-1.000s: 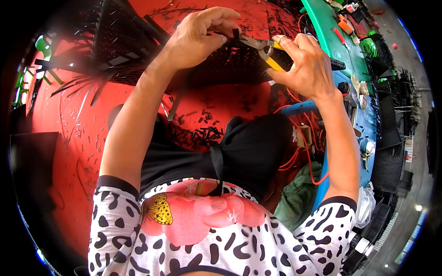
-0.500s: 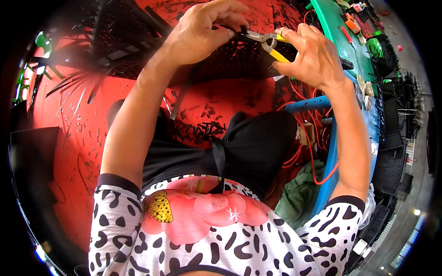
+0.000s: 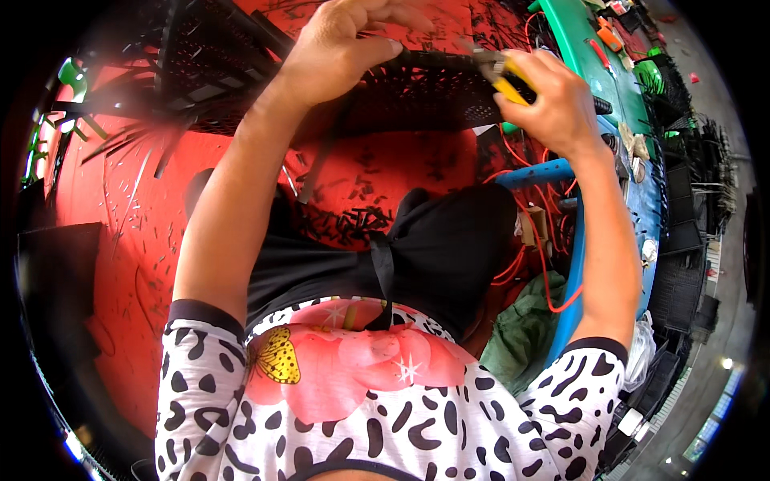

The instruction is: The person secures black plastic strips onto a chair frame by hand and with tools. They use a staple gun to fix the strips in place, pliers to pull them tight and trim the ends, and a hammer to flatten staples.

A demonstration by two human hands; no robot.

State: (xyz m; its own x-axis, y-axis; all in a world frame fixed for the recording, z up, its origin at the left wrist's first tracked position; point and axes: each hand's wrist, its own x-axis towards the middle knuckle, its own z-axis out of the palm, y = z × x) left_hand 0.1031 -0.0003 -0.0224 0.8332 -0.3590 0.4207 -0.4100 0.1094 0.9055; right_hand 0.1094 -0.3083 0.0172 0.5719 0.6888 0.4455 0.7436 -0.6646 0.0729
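In front of me stands a black woven basket (image 3: 425,96) of flat plastic strips, its rim level with my hands. My left hand (image 3: 337,56) is at the rim, thumb apart from the blurred, lifted fingers. Whether the thumb touches the rim I cannot tell. Wrapped round a pair of yellow-handled snips (image 3: 508,84), my right hand (image 3: 557,100) is at the basket's right end. The snips' blades are smeared by motion. Loose strip ends (image 3: 152,120) fan out from the basket's left part.
Short black strip offcuts (image 3: 353,224) lie scattered over the red floor (image 3: 200,172). At right are a blue bar (image 3: 533,172), red cords (image 3: 549,280) and a green cloth (image 3: 525,325). A green tabletop (image 3: 573,32) holds small tools. Black woven pieces (image 3: 678,216) stand beyond it.
My right hand has drawn the snips to the right, away from my left hand, and their handles look closer together. The left fingers have spread from the rim, where they pinched a short black piece.
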